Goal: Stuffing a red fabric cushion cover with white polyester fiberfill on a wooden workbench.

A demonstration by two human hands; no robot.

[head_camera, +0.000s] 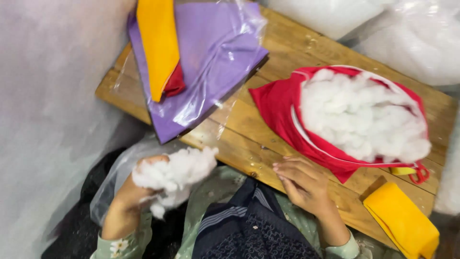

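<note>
Head view: we are clutching a white stuffing clump point(175, 173) in our left hand point(129, 192), our right hand point(303, 183) resting loosely spread on the wooden table point(249, 129) beside the red cover point(280, 110).

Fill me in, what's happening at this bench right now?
A person's left hand grips a clump of white stuffing below the wooden bench. Their right hand rests at the edge of a red fabric cover, open and full of stuffing. Yellow fabric lies nearby.
</note>
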